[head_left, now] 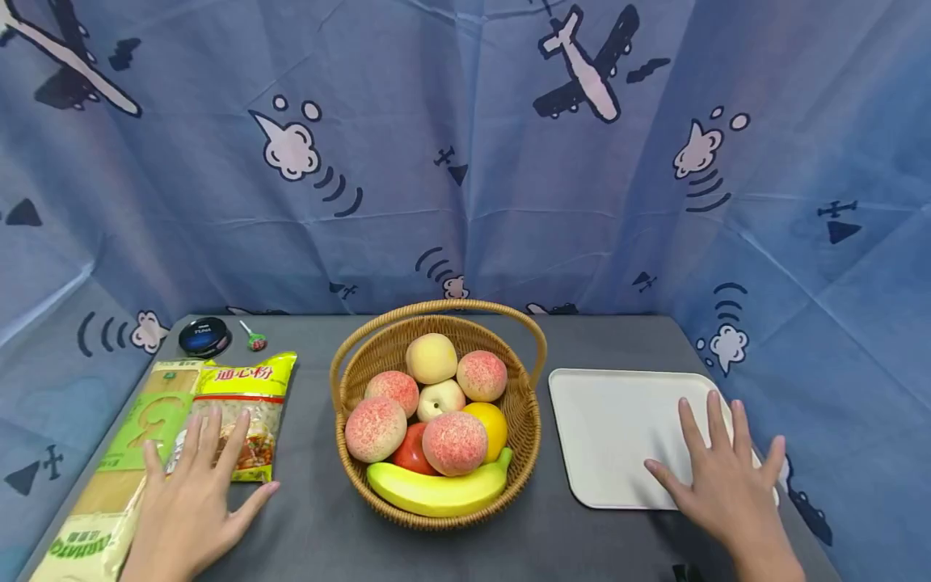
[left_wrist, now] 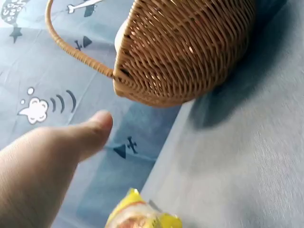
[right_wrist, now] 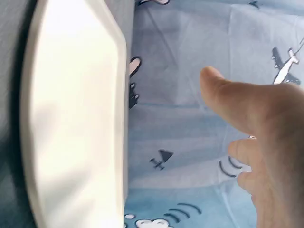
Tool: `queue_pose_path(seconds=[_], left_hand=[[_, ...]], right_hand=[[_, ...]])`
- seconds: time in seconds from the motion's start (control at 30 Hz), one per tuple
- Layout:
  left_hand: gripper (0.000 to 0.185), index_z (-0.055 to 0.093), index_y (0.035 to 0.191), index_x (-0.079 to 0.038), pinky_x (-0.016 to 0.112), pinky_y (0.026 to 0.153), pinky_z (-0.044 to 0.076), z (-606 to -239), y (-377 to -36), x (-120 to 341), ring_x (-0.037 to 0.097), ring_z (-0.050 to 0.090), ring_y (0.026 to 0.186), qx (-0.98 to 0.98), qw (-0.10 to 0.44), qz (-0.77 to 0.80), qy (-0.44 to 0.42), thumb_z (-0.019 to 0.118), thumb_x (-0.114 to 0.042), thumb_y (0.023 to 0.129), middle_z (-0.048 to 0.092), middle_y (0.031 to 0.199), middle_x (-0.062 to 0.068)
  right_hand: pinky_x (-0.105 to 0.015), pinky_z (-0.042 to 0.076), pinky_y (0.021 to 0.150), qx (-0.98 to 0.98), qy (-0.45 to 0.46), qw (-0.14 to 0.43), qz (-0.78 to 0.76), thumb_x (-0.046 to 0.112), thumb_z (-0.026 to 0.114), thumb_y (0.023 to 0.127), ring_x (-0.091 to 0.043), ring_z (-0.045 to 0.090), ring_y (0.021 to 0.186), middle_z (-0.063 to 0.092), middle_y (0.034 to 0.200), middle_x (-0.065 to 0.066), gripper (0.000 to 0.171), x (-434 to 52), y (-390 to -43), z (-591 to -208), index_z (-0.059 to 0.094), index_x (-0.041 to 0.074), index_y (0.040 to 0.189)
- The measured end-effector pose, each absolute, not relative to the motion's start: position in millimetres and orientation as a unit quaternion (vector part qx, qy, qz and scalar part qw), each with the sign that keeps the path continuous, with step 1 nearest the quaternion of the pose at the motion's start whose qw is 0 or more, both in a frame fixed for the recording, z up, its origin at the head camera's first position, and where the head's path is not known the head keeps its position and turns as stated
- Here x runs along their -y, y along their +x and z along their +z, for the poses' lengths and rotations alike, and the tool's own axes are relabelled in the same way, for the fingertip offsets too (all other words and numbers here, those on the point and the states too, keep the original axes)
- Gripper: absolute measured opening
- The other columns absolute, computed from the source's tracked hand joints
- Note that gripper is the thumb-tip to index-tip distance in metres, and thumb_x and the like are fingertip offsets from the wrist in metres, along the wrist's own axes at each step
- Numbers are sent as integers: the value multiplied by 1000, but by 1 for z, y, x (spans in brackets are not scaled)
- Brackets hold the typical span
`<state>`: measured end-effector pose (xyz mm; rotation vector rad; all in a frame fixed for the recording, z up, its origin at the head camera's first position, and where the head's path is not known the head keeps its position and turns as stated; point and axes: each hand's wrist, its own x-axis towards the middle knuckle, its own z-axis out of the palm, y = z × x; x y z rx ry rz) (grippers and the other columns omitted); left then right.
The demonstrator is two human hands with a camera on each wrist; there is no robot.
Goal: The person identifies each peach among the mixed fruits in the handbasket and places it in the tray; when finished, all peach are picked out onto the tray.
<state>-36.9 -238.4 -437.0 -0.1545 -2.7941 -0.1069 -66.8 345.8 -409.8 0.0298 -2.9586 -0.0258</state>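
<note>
The left hand (head_left: 191,493) lies flat with its fingers spread. It rests on the yellow bag (head_left: 243,412) and the long green packet (head_left: 124,461) at the left side of the table (head_left: 320,533). It holds nothing. The right hand (head_left: 720,481) is flat too, fingers spread wide, lying on the near right corner of the white tray (head_left: 618,428). It grips nothing either.

Between the hands stands the basket (head_left: 524,404). It is full of fruit: pink peaches (head_left: 454,440) piled up, and a banana (head_left: 436,489) lying along the front (it leans on the rim). The tray is just beside the basket, and the part not under the hand is bare.

I think fruit is about to go from basket to tray. To do that well, take a top fruit first, so the pile does not roll. Lift it over the rim and under the handle (head_left: 436,309). Hold it softly with all the fingers.

A small tin (head_left: 205,335) and a lollipop (head_left: 254,338) sit at the back left.
</note>
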Motion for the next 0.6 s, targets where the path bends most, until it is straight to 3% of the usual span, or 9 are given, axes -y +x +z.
queue_pose_path(seconds=[0.1,0.2,0.33,0.43,0.5,0.6], left_hand=[[100,20,153,-19,73,109,-2,-433,-39,233,39,21,142,982,166,-49,-72,64,-65,75,25,154,21],[101,19,153,-19,63,115,-5,-428,-40,226,38,27,140,979,167,-71,-89,64,-65,75,26,154,18],[102,15,154,-20,48,120,-5,-423,-44,216,27,20,145,972,164,-130,-110,68,-59,76,25,156,12],[101,14,154,-22,49,120,12,-418,-48,208,24,23,144,964,143,-189,-119,71,-56,77,26,156,8],[101,15,153,-24,53,113,27,-415,-52,202,31,31,140,956,124,-234,-123,74,-52,76,29,155,10],[100,13,153,-30,59,102,38,-411,-59,194,38,38,134,944,80,-298,-121,75,-49,76,33,153,13]], right_hand=[[-77,-12,101,994,32,104,11,62,62,79,-37,-14,144,4,157,-24,102,-339,-66,-403,15,11,153],[-75,-12,103,989,71,120,48,58,64,80,-33,-10,146,10,157,-23,99,-331,-65,-397,16,12,153],[-70,-10,108,976,125,146,100,50,68,80,-31,2,147,19,155,-21,93,-319,-65,-390,22,14,152],[-67,-4,111,965,157,154,139,43,71,80,-30,10,146,25,154,-19,89,-311,-66,-385,25,15,151],[-65,0,113,959,174,152,162,38,73,79,-28,12,146,27,154,-18,88,-305,-67,-381,27,16,151],[-52,7,118,950,199,147,190,31,76,78,-22,16,145,30,153,-15,86,-298,-68,-375,31,15,149]])
